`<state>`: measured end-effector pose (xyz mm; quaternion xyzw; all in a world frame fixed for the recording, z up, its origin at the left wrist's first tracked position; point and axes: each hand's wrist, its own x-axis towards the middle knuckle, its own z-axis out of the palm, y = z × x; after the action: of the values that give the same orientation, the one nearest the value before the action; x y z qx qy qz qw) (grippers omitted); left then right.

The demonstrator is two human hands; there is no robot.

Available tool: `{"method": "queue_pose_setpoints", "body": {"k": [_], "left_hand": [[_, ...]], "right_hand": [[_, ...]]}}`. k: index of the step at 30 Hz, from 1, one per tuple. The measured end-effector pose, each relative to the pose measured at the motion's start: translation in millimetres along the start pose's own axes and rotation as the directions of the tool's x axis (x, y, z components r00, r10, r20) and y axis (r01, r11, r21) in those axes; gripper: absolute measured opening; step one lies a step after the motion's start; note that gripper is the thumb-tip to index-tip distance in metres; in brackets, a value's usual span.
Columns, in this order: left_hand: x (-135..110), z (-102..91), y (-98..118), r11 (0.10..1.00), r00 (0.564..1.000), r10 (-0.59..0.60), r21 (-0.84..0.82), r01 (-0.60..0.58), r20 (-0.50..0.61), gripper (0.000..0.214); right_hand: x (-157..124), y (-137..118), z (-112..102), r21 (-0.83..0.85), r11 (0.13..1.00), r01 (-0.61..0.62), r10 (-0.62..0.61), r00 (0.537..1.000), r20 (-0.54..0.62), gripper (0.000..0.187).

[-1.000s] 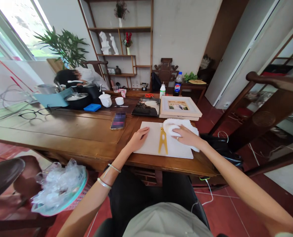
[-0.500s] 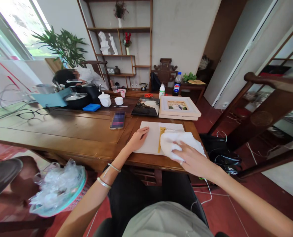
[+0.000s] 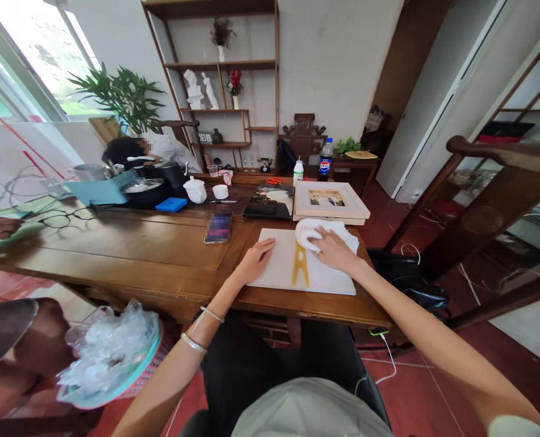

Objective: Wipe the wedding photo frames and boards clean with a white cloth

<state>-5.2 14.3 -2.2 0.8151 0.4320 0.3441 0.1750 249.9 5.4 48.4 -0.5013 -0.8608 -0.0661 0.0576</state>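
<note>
Right hand (image 3: 336, 252) is pressing the cloth (image 3: 318, 229) on the board's (image 3: 274, 273) far right part. Half a second ago it was sweeping off the board's near edge, so the wiping stroke is running back across the surface. Its fingers are curling over the cloth, gripping it. Left hand (image 3: 256, 260) is lying flat on the board's left edge, fingers open, steadying.

Board: white, matte, flat rectangle, lying at the worktop's (image 3: 161, 243) near right corner. Strut (image 3: 300, 267): yellow, flat, forked, lying on the board. Cloth: white, soft, bunched. Worktop: brown polished wood.
</note>
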Motion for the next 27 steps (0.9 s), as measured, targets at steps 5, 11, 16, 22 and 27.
{"method": "queue_pose_setpoints", "body": {"k": [5,11,16,22,27], "left_hand": [[0,0.8,-1,1.0,1.0,0.006,0.015,-0.006,0.005,0.04],[1,1.9,-1,1.0,1.0,0.01,0.019,-0.01,-0.005,0.04],[0,1.1,0,1.0,1.0,0.007,0.027,-0.007,0.009,0.04],[1,0.1,0,1.0,1.0,-0.005,0.013,0.005,0.021,0.041],[1,0.6,-2,1.0,1.0,0.009,0.007,-0.009,0.008,0.04]], "right_hand": [[-27,-18,-3,0.068,0.99,0.127,-0.123,0.991,-0.056,0.045],[-93,-44,-33,0.198,0.941,0.275,-0.278,0.961,-0.013,0.044],[-90,-26,-29,0.214,0.964,0.158,-0.177,0.982,0.072,0.046],[-18,14,-2,0.147,0.983,0.109,-0.113,0.993,0.025,0.041],[13,18,7,0.051,0.991,0.122,-0.121,0.992,-0.029,0.038]]}}
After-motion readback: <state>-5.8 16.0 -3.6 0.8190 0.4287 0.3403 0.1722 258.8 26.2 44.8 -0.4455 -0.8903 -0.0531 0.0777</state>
